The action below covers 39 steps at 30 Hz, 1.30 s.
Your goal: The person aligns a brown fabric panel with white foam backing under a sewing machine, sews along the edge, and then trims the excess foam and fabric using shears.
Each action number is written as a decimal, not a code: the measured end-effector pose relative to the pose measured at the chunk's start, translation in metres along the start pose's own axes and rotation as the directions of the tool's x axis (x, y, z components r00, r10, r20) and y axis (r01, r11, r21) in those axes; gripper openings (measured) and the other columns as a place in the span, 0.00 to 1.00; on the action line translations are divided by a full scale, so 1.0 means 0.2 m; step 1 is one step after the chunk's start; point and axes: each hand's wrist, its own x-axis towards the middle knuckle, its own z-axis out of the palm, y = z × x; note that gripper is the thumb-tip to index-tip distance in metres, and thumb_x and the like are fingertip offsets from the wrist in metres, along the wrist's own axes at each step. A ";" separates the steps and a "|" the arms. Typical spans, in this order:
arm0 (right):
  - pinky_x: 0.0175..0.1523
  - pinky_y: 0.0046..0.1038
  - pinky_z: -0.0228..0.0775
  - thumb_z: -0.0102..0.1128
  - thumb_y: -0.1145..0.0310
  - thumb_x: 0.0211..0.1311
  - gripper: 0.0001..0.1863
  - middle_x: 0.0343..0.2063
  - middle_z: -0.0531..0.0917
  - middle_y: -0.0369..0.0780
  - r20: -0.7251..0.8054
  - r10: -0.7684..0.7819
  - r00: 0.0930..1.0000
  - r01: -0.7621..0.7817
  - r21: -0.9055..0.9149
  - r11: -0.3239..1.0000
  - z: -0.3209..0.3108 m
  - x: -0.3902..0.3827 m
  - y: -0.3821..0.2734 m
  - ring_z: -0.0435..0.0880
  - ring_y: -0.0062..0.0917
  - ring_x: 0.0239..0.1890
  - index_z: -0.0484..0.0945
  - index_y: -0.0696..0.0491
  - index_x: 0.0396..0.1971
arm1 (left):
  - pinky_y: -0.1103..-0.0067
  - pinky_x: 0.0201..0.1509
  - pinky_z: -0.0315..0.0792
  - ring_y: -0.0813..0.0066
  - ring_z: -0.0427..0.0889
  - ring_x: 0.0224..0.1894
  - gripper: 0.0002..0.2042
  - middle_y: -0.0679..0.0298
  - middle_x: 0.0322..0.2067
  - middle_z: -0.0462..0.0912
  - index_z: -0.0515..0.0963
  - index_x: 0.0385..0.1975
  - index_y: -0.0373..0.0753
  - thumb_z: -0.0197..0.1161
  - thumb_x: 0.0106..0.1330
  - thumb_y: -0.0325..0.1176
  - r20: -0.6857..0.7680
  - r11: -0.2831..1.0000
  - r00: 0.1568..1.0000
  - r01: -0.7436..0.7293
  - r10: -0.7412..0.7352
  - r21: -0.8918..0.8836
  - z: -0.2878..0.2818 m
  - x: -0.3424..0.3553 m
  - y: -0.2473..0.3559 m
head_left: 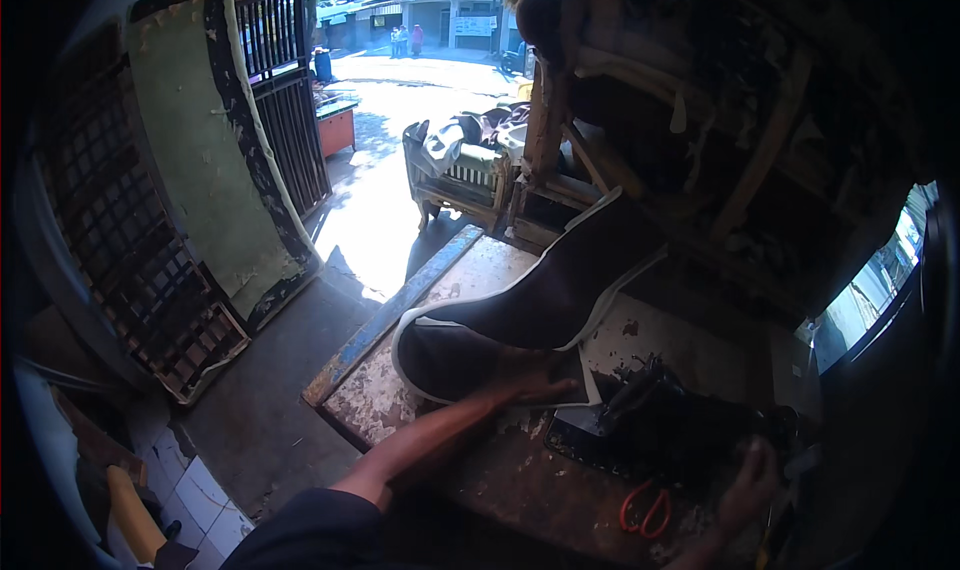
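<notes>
Dark fabric [520,315] with pale piping lies across the worn bench [380,395], its far end rising toward a wooden frame [700,120] behind. Left hand [540,382] rests flat on the fabric's near edge, fingers pressed together and pointing right, toward a black sewing machine [660,425]. Red-handled scissors [645,510] lie on the bench just in front of the machine. Right hand [750,485] sits at the machine's right end; fingers in shadow, cannot tell whether they grip anything.
</notes>
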 end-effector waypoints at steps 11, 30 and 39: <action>0.61 0.44 0.74 0.51 0.60 0.75 0.22 0.52 0.84 0.52 0.111 0.296 0.949 0.005 -0.941 0.337 -0.76 0.52 0.74 0.84 0.47 0.54 0.77 0.53 0.63 | 0.56 0.72 0.68 0.44 0.76 0.67 0.39 0.42 0.64 0.77 0.68 0.72 0.41 0.57 0.68 0.64 -0.129 0.983 0.988 0.068 -0.090 -0.171 0.03 -0.09 0.02; 0.64 0.43 0.73 0.75 0.52 0.58 0.38 0.55 0.85 0.52 0.257 0.313 0.915 -0.082 -0.639 0.765 0.13 -0.64 0.24 0.83 0.48 0.60 0.76 0.57 0.65 | 0.46 0.73 0.59 0.47 0.73 0.70 0.34 0.49 0.64 0.79 0.77 0.66 0.47 0.48 0.72 0.66 0.041 0.954 0.959 0.273 -0.280 0.125 -0.27 -0.46 -0.35; 0.51 0.41 0.82 0.69 0.65 0.52 0.36 0.48 0.86 0.52 0.348 0.543 0.764 -0.391 -0.419 0.819 0.15 -0.51 0.33 0.88 0.43 0.45 0.73 0.63 0.63 | 0.52 0.65 0.69 0.48 0.83 0.59 0.27 0.48 0.51 0.86 0.84 0.54 0.47 0.55 0.70 0.62 -0.319 0.988 0.940 0.144 -0.121 0.048 -0.33 -0.53 -0.30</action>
